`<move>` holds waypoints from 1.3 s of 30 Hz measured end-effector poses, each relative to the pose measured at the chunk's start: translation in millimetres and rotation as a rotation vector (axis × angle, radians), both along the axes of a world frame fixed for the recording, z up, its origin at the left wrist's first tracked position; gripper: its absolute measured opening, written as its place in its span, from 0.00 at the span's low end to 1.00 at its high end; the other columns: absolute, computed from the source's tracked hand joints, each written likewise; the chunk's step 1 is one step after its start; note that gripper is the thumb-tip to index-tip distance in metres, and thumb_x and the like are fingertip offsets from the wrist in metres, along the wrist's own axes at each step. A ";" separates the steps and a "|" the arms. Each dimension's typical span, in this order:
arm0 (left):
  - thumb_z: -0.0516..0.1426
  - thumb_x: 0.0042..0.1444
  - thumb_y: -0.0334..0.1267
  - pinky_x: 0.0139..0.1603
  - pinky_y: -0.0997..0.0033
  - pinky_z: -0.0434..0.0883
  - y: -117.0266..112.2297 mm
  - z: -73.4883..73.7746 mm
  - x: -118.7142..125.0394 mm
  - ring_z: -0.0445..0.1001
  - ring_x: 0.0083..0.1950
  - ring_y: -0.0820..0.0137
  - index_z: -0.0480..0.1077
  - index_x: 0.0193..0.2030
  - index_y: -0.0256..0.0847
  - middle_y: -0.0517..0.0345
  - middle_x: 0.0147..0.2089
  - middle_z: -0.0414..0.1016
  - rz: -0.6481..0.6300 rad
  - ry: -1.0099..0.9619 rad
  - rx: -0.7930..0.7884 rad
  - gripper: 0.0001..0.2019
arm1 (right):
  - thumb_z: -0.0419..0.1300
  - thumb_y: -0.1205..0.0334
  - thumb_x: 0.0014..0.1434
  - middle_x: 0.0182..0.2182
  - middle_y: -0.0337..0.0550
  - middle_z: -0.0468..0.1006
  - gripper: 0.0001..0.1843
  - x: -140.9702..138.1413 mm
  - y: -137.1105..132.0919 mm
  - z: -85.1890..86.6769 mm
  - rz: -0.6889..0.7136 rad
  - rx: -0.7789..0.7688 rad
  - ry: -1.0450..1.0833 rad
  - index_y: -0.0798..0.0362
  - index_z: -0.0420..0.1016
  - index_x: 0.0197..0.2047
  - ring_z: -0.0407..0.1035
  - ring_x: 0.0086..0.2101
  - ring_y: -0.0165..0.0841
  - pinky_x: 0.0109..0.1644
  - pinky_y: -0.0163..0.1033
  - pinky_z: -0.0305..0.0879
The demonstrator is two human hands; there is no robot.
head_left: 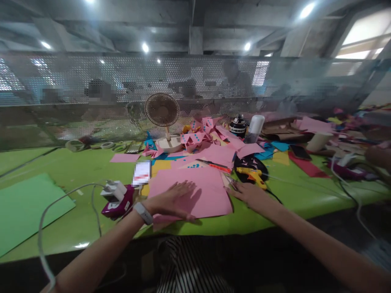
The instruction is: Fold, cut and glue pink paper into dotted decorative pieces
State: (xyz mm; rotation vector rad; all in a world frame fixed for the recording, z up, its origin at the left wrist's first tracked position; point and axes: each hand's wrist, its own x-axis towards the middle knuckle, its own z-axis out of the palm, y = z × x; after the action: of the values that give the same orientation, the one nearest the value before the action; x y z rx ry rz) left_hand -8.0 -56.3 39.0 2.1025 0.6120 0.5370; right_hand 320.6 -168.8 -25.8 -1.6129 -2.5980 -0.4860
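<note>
My left hand (175, 199) lies with its fingers spread on a large pink paper sheet (195, 183), close to the table's front edge. At the sheet's right side, my right hand (249, 194) reaches in with its fingers stretched out. Its fingertips are at a slim metal tool (231, 181), which looks like scissors and is partly covered by the fingers. Just beyond that hand, a yellow glue gun (252, 176) rests on a round black dish (262, 166). An orange-red and black craft knife (215, 165) lies along the sheet's far edge.
A pile of pink paper pieces (207, 136) and a small fan (163, 116) stand behind. Left are a purple power strip (120, 203), a lit phone (142, 173) and a green sheet (30, 211). A loose cable (41, 232) crosses my left side. Further right lies a dark phone (300, 153).
</note>
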 end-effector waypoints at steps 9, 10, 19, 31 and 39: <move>0.68 0.33 0.48 0.66 0.57 0.36 -17.9 -10.8 9.6 0.52 0.66 0.54 0.70 0.52 0.48 0.51 0.62 0.61 -0.069 0.040 0.071 0.34 | 0.49 0.83 0.49 0.54 0.52 0.70 0.35 -7.5 -6.8 17.7 -0.097 -0.022 0.186 0.49 0.64 0.58 0.65 0.52 0.43 0.53 0.52 0.63; 0.69 0.33 0.47 0.66 0.57 0.38 -18.1 -10.6 8.7 0.54 0.65 0.54 0.71 0.51 0.48 0.51 0.61 0.63 -0.051 0.005 0.047 0.33 | 0.48 0.82 0.49 0.56 0.51 0.68 0.36 -11.8 -9.5 21.8 -0.097 -0.027 0.319 0.50 0.62 0.60 0.63 0.54 0.42 0.56 0.53 0.61; 0.70 0.34 0.39 0.66 0.57 0.49 -28.6 -15.8 6.4 0.64 0.59 0.54 0.75 0.37 0.46 0.48 0.52 0.73 0.048 -0.167 -0.120 0.20 | 0.58 0.66 0.46 0.57 0.52 0.65 0.31 -60.0 -24.9 41.8 -0.469 -0.505 1.709 0.52 0.64 0.56 0.59 0.57 0.42 0.51 0.48 0.67; 0.53 0.52 0.60 0.61 0.46 0.55 -32.6 -14.6 10.3 0.57 0.63 0.50 0.59 0.61 0.38 0.42 0.63 0.59 -0.100 0.440 0.614 0.35 | 0.62 0.63 0.45 0.61 0.48 0.59 0.37 -73.3 -28.7 55.3 -0.479 -0.528 1.931 0.48 0.58 0.59 0.56 0.58 0.42 0.53 0.47 0.63; 0.46 0.57 0.60 0.60 0.50 0.59 -30.4 -21.1 10.5 0.59 0.62 0.53 0.57 0.61 0.39 0.42 0.63 0.60 -0.108 0.511 0.783 0.33 | 0.60 0.66 0.45 0.60 0.39 0.61 0.33 -80.4 -31.2 67.9 -0.413 -0.637 1.967 0.40 0.62 0.56 0.61 0.55 0.40 0.48 0.45 0.65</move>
State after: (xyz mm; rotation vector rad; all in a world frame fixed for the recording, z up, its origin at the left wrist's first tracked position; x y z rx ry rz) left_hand 2.5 -86.7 17.9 3.0427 0.6201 0.1705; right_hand 240.2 -200.0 42.2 -1.2739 -0.8327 1.3416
